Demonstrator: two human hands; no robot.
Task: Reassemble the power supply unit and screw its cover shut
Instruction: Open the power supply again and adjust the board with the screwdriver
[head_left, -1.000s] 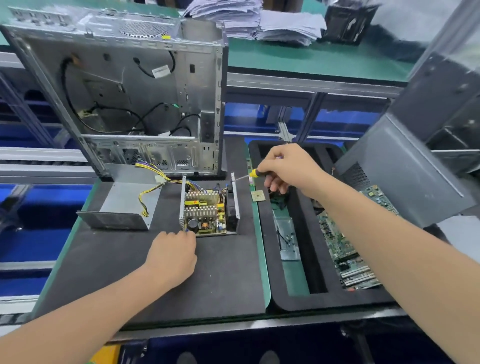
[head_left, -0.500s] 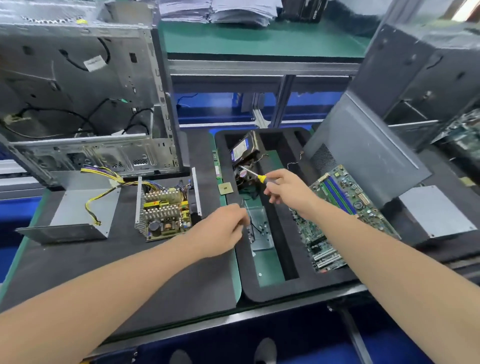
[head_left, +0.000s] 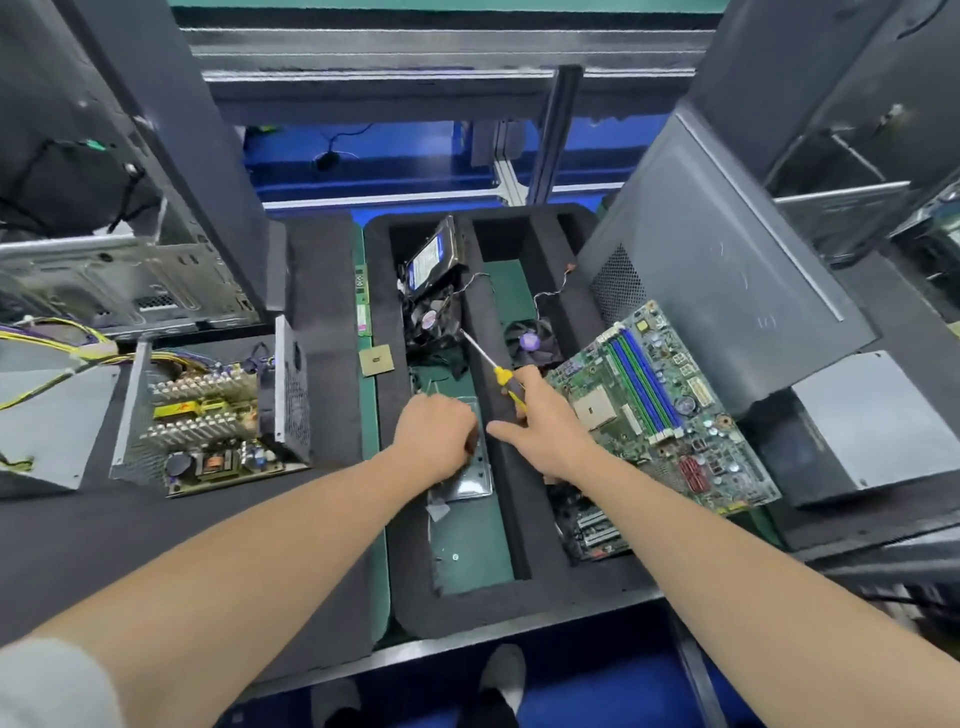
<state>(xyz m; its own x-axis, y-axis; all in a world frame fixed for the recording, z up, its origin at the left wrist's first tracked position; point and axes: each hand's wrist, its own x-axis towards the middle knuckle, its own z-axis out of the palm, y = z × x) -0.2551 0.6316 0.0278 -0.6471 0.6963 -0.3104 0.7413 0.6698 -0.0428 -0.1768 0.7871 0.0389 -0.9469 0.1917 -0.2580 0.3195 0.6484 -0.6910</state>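
In the left bay of the tray, the left hand had come down onto a metal plate. A second earlier it sat at the PSU.

Its fingers curled down against the plate. Couldn't tell if they pinched anything; the knuckles hid it.

The right hand gripped the screwdriver by its yellow handle, shaft pointing up and away, index finger stretched toward the left hand. It had moved from the tray's left edge to over the middle divider.

The PSU sat on the mat, well left of the tray, with its board exposed. The cover lay open just beside it on its left, yellow wires running across.

My read: both hands had left the unit, and the left was probably fishing for screws. The cover wasn't on and no screw was in, so the task had barely begun. The cover needed closing before the driver was any use.
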